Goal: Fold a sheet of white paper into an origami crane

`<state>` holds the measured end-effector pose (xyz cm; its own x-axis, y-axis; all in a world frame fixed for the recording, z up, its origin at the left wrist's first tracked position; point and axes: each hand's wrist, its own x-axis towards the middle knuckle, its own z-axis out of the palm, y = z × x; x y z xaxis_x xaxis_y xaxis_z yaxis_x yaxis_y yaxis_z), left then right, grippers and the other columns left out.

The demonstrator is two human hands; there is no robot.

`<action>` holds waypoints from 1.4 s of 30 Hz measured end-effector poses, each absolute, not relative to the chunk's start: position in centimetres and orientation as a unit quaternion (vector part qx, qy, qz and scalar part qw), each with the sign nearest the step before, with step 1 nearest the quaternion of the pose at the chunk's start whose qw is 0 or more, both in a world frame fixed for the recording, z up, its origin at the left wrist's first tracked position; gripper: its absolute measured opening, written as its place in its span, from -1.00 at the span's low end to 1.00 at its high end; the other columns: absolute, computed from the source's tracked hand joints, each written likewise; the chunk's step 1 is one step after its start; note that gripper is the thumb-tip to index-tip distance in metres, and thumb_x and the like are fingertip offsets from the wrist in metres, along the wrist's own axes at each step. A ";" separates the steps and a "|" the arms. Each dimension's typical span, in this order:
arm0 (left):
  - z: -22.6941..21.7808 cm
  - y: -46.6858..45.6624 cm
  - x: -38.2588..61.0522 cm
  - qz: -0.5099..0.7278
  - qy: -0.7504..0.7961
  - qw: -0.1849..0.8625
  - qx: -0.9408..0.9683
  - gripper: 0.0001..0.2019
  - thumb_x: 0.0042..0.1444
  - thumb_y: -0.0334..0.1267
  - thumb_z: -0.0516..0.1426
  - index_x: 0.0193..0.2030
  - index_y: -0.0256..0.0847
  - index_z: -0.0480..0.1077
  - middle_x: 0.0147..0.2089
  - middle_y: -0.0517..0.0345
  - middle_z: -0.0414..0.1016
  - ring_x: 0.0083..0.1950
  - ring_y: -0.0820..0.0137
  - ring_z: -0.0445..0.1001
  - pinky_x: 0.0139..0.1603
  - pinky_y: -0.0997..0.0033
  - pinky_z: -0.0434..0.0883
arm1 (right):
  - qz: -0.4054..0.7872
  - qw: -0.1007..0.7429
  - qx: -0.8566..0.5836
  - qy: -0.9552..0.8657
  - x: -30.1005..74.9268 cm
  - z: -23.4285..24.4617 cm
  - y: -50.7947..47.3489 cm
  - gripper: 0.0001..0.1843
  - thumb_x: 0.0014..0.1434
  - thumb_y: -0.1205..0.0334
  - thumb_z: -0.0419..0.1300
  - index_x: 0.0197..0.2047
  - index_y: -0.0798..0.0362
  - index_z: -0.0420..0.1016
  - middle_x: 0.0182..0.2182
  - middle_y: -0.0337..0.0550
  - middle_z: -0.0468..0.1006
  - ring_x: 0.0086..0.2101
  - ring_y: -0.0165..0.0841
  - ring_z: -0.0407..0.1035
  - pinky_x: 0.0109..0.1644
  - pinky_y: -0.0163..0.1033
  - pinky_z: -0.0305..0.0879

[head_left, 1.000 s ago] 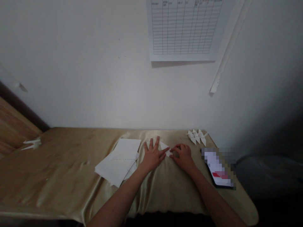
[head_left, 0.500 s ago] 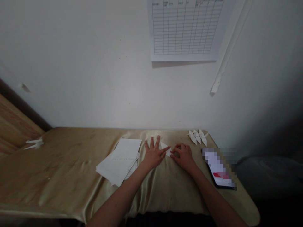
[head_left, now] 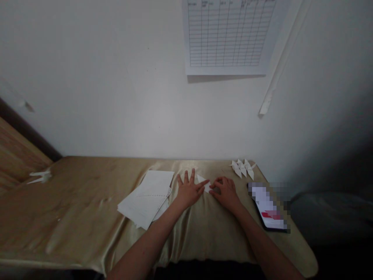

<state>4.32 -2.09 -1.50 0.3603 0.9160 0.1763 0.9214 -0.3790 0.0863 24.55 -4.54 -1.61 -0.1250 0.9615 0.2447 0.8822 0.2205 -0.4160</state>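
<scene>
A small folded piece of white paper point(head_left: 203, 182) lies on the cloth-covered table between my hands. My left hand point(head_left: 188, 192) is spread out, palm down, with its index finger and thumb reaching onto the paper. At the paper's right edge, the thumb and index finger of my right hand point(head_left: 225, 191) pinch its corner. Part of the paper is hidden under my fingers. Left of my left hand is a loose stack of white sheets point(head_left: 148, 196).
Several folded paper cranes point(head_left: 242, 168) stand in a row at the back right. A phone point(head_left: 268, 208) with a lit, partly blurred screen lies along the right edge. A white paper piece point(head_left: 40, 177) sits at the far left. The wall point(head_left: 116, 97) rises behind the table point(head_left: 81, 202).
The whole view has shifted very slightly. Both hands hold nearly the same pose on the folded paper, and nothing else has visibly moved.
</scene>
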 end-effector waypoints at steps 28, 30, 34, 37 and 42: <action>-0.7 0.4 3.0 -0.076 -0.633 -0.021 -0.770 -0.28 0.06 0.46 -0.01 0.37 0.43 0.10 0.55 0.06 -0.15 0.51 -0.29 -0.23 0.23 -0.65 -0.30 | 0.082 0.219 -0.619 -0.750 24.6 -1.7 -4.4 -0.75 0.18 -0.01 0.27 -0.07 -0.23 0.58 0.02 -0.12 0.41 0.09 -0.15 0.23 0.26 0.07 0.00; -0.6 0.6 2.9 -0.074 -0.636 -0.023 -0.768 -0.25 0.05 0.46 -0.01 0.38 0.40 0.10 0.55 0.06 -0.15 0.52 -0.26 -0.25 0.25 -0.63 -0.30 | 0.079 0.217 -0.620 -0.750 24.6 -1.7 -4.4 -0.75 0.18 -0.01 0.27 -0.07 -0.23 0.58 0.02 -0.12 0.42 0.09 -0.15 0.24 0.26 0.07 0.00; -0.6 0.3 3.0 -0.083 -0.635 -0.012 -0.768 -0.22 0.05 0.46 -0.02 0.40 0.34 0.09 0.56 0.03 -0.18 0.53 -0.24 -0.30 0.27 -0.61 -0.32 | 0.078 0.224 -0.613 -0.754 24.6 -1.7 -4.4 -0.75 0.18 0.00 0.27 -0.07 -0.22 0.58 0.01 -0.10 0.43 0.07 -0.14 0.25 0.24 0.05 0.03; -0.5 -0.3 3.1 -0.096 -0.640 0.012 -0.762 -0.20 0.07 0.46 -0.02 0.41 0.27 0.09 0.56 -0.01 -0.20 0.53 -0.24 -0.33 0.27 -0.61 -0.34 | 0.082 0.228 -0.616 -0.749 24.7 -1.7 -4.4 -0.76 0.17 0.01 0.28 -0.08 -0.22 0.59 0.01 -0.11 0.42 0.08 -0.13 0.24 0.26 0.07 0.02; -0.2 -1.5 3.5 -0.131 -0.617 0.049 -0.774 -0.22 0.14 0.32 0.07 0.46 0.27 -0.05 0.57 -0.04 -0.27 0.52 -0.25 -0.31 0.25 -0.65 -0.25 | 0.091 0.226 -0.618 -0.747 24.7 -1.8 -4.3 -0.77 0.18 0.00 0.27 -0.09 -0.21 0.59 0.03 -0.11 0.41 0.10 -0.13 0.23 0.27 0.09 0.00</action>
<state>3.50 -1.49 -0.15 0.2044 0.9429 0.2628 0.9686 -0.2337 0.0850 24.65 -4.34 -1.78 -0.1330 0.9652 0.2251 0.8827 0.2187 -0.4159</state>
